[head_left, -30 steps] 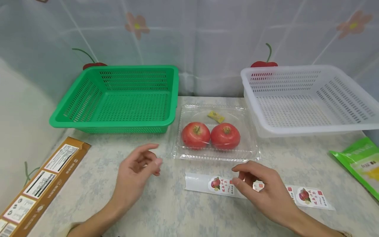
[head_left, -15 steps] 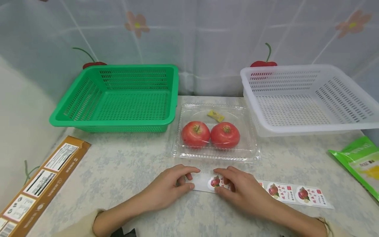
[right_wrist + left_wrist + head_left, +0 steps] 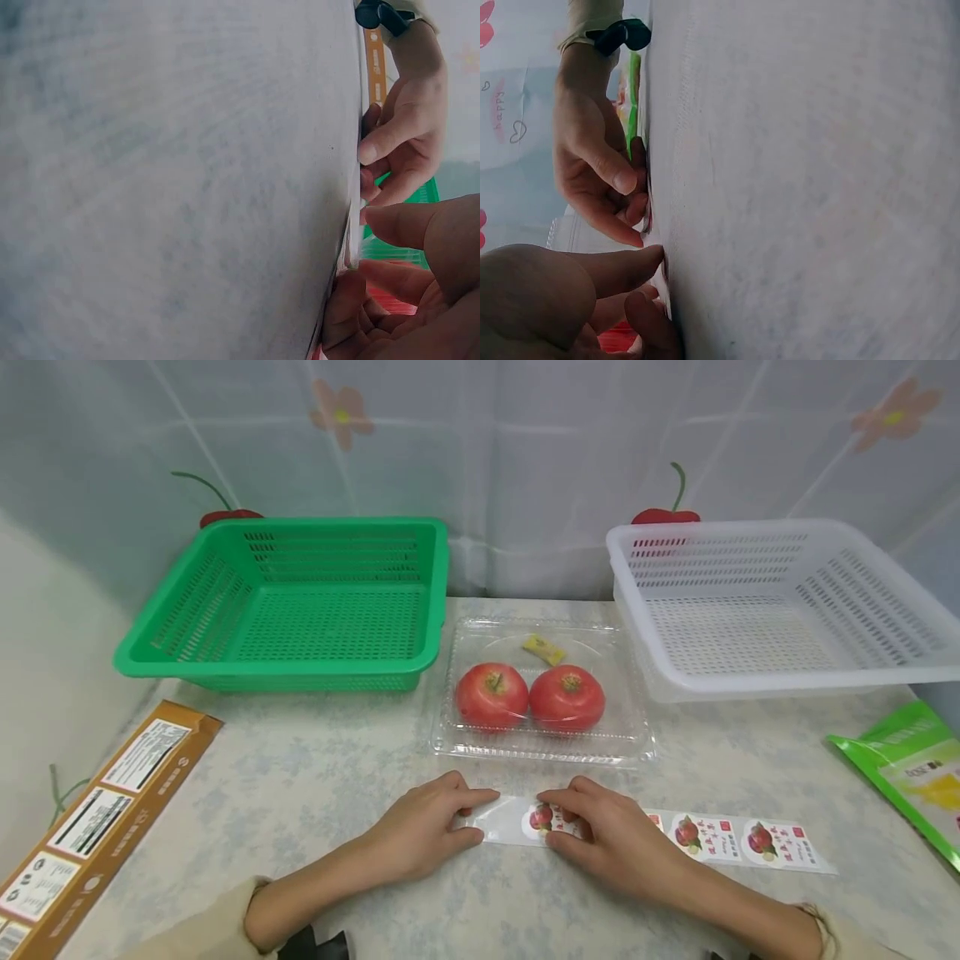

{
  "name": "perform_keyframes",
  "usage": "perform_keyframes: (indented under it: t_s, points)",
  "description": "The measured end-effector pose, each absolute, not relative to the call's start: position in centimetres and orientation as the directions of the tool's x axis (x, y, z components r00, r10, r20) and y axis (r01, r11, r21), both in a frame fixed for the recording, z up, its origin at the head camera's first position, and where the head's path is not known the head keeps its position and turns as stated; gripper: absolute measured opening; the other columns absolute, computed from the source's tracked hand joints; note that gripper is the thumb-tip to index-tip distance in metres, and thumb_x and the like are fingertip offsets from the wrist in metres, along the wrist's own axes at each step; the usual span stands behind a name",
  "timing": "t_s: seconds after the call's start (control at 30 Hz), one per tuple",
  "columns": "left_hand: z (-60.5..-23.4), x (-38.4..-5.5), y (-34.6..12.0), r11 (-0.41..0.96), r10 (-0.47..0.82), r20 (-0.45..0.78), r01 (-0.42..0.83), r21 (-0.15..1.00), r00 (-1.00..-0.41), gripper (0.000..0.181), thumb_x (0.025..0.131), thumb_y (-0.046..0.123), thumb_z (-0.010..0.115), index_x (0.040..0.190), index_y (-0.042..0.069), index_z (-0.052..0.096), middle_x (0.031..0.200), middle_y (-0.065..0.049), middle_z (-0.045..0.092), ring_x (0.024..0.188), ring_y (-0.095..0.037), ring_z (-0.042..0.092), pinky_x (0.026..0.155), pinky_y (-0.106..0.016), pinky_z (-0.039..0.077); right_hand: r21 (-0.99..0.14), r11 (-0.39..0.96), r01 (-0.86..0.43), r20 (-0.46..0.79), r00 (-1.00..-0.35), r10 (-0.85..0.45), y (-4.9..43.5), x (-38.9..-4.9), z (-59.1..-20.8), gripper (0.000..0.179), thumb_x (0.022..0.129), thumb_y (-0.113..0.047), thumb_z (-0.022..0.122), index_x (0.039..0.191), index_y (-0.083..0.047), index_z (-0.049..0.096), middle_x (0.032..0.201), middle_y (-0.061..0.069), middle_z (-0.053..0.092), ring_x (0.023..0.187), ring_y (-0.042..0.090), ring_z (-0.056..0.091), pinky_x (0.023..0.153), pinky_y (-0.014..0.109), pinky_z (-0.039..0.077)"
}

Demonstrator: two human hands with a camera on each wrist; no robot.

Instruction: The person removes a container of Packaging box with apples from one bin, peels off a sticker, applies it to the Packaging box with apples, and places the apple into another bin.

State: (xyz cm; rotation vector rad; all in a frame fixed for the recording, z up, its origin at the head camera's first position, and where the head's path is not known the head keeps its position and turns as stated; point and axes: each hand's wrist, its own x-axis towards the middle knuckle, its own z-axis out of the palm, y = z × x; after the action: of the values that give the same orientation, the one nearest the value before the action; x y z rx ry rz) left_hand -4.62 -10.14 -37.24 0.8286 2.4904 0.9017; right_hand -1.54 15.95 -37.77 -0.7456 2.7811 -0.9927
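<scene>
A strip of apple-printed stickers [image 3: 506,820] lies across the table below a clear plastic box [image 3: 480,747]. My left hand [image 3: 420,831] grips its left end, thumb and index finger at opposite edges. Beside it, my right hand [image 3: 618,843] holds the strip around the leftmost sticker, thumb low and index finger high. A short bare stretch of strip shows between the hands. In the right wrist view, the strip [image 3: 346,244] rises slightly from the table at the right fingers [image 3: 345,296]. Inside the box are two red apples [image 3: 492,695] and a small yellow packet [image 3: 543,649].
A green basket [image 3: 277,670] stands at the back left and a white basket [image 3: 780,683] at the back right. An orange-brown long box [image 3: 112,806] lies along the left side. At the right edge is a green pouch [image 3: 911,760].
My left hand has come right and down to the strip's left end. The right hand has slid left along the strip to the leftmost sticker. Over the last half second both barely move.
</scene>
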Motion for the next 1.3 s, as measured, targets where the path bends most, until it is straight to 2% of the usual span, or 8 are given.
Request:
perform_keyframes:
  t_s: [0.23, 0.43, 0.63, 0.8, 0.9, 1.07, 1.2, 1.3]
  points:
    - [-37.01, -4.58, -10.32, 0.632, 0.629, -0.142, 0.397, 0.665, -0.764, 0.045, 0.089, 0.014, 0.074, 0.132, 0.009, 0.064, 0.091, 0.007, 0.051, 0.064, -0.005, 0.043, 0.061, -0.023, 0.041, -0.650, 0.648, -0.399, 0.059, -0.875, -0.480, 16.11, -1.55, -37.44, 0.031, 0.086, -0.011, 0.073, 0.117, -0.013, 0.070, 0.082, -0.015, 0.048, 0.068, 0.001, 0.045, 0.058, 0.020, 0.042]
    - [-37.04, -4.54, -10.39, 0.637, 0.622, -0.146, 0.388, 0.666, -0.769, 0.046, 0.089, 0.014, 0.075, 0.133, 0.009, 0.064, 0.092, 0.007, 0.052, 0.064, -0.005, 0.043, 0.060, -0.023, 0.041, -0.667, 0.626, -0.404, 0.085, -0.876, -0.475, 16.20, -1.72, -37.48, 0.024, 0.085, -0.008, 0.074, 0.106, -0.019, 0.072, 0.081, -0.018, 0.049, 0.067, 0.002, 0.047, 0.057, 0.020, 0.042]
    - [-37.04, -4.73, -10.33, 0.637, 0.634, -0.151, 0.401, 0.659, -0.758, 0.047, 0.089, 0.015, 0.075, 0.134, 0.009, 0.063, 0.090, 0.008, 0.050, 0.065, -0.005, 0.043, 0.059, -0.023, 0.040, -0.630, 0.625, -0.462, 0.183, -0.870, -0.458, 16.03, -1.90, -37.69, 0.024, 0.080, -0.003, 0.076, 0.095, -0.020, 0.069, 0.094, -0.013, 0.052, 0.077, 0.005, 0.049, 0.065, 0.022, 0.044]
    - [-36.96, -4.80, -10.23, 0.638, 0.647, -0.160, 0.414, 0.649, -0.746, 0.047, 0.089, 0.017, 0.075, 0.134, 0.010, 0.063, 0.090, 0.008, 0.050, 0.066, -0.005, 0.042, 0.059, -0.023, 0.040, -0.617, 0.633, -0.467, 0.187, -0.869, -0.459, 15.77, -1.91, -37.68, 0.024, 0.077, -0.002, 0.077, 0.088, -0.021, 0.067, 0.098, -0.014, 0.052, 0.080, 0.007, 0.049, 0.068, 0.024, 0.045]
    - [-36.89, -4.76, -10.18, 0.640, 0.645, -0.162, 0.412, 0.648, -0.747, 0.047, 0.089, 0.017, 0.075, 0.134, 0.011, 0.063, 0.090, 0.008, 0.049, 0.066, -0.005, 0.042, 0.061, -0.023, 0.040, -0.632, 0.620, -0.465, 0.181, -0.866, -0.466, 15.76, -1.85, -37.66, 0.026, 0.077, 0.000, 0.077, 0.088, -0.021, 0.066, 0.094, -0.015, 0.053, 0.078, 0.006, 0.050, 0.066, 0.023, 0.045]
    - [-36.83, -4.71, -10.13, 0.640, 0.645, -0.160, 0.413, 0.648, -0.747, 0.047, 0.089, 0.017, 0.075, 0.134, 0.010, 0.063, 0.089, 0.009, 0.048, 0.066, -0.006, 0.041, 0.061, -0.024, 0.040, -0.662, 0.605, -0.442, 0.155, -0.871, -0.466, 15.81, -1.83, -37.66, 0.028, 0.077, 0.000, 0.078, 0.097, -0.017, 0.068, 0.085, -0.015, 0.053, 0.071, 0.003, 0.049, 0.061, 0.020, 0.045]
    - [-36.83, -4.71, -10.12, 0.637, 0.645, -0.156, 0.414, 0.650, -0.748, 0.046, 0.089, 0.017, 0.075, 0.133, 0.010, 0.063, 0.088, 0.008, 0.047, 0.066, -0.006, 0.041, 0.060, -0.024, 0.039, -0.632, 0.627, -0.456, 0.157, -0.867, -0.473, 15.83, -1.89, -37.68, 0.030, 0.077, -0.004, 0.079, 0.105, -0.011, 0.071, 0.088, -0.012, 0.051, 0.074, 0.003, 0.048, 0.062, 0.020, 0.044]
    - [-36.82, -4.68, -10.10, 0.638, 0.644, -0.157, 0.412, 0.651, -0.749, 0.046, 0.089, 0.017, 0.075, 0.133, 0.010, 0.063, 0.088, 0.008, 0.048, 0.066, -0.006, 0.042, 0.059, -0.023, 0.039, -0.593, 0.648, -0.478, 0.161, -0.859, -0.486, 15.86, -1.89, -37.70, 0.028, 0.076, -0.005, 0.080, 0.103, -0.011, 0.074, 0.091, -0.011, 0.049, 0.078, 0.004, 0.045, 0.065, 0.021, 0.043]
